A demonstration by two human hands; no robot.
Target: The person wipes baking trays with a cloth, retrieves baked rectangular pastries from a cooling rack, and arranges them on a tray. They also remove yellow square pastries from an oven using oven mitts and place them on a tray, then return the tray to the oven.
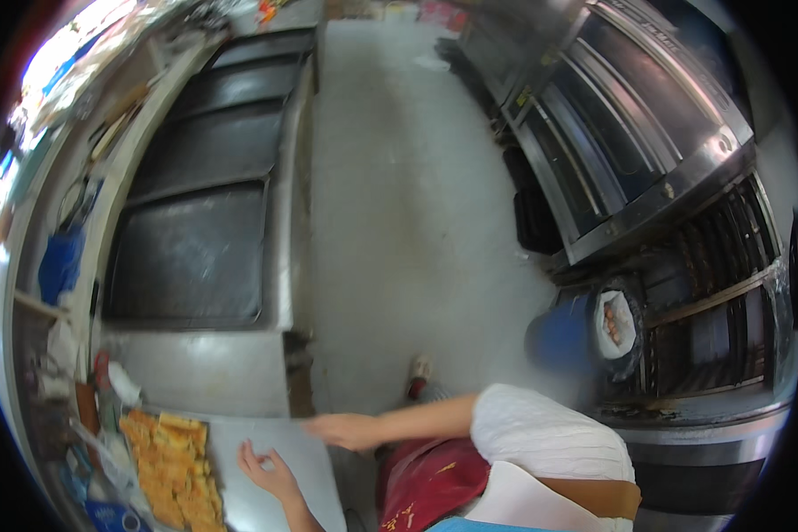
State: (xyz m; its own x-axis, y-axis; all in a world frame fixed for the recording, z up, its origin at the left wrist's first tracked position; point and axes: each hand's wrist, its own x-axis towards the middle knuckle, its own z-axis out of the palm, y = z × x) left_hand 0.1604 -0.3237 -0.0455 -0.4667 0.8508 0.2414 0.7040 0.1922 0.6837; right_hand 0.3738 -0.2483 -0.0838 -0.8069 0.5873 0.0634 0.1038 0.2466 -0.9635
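My left hand [266,467] hovers over the steel tabletop [272,439], just right of a pile of golden baked pieces [173,469]. Its thumb and fingers are apart, with nothing between them. Stretched out from a white sleeve, my right hand [347,429] is near the table's edge, farther from the pile than the left. Motion blurs its fingertips, so whether the fingers are closed cannot be made out; no object shows in it. The baked pieces lie close together at the lower left, their lower end near the picture's rim.
Dark baking trays [189,253] line the counter on the left. A cluttered shelf [46,332] runs behind them. Across the grey floor [399,199] stands a deck oven [612,126]. Below it, a blue bin [562,336] is beside a lined container [628,326] holding what look like eggshells.
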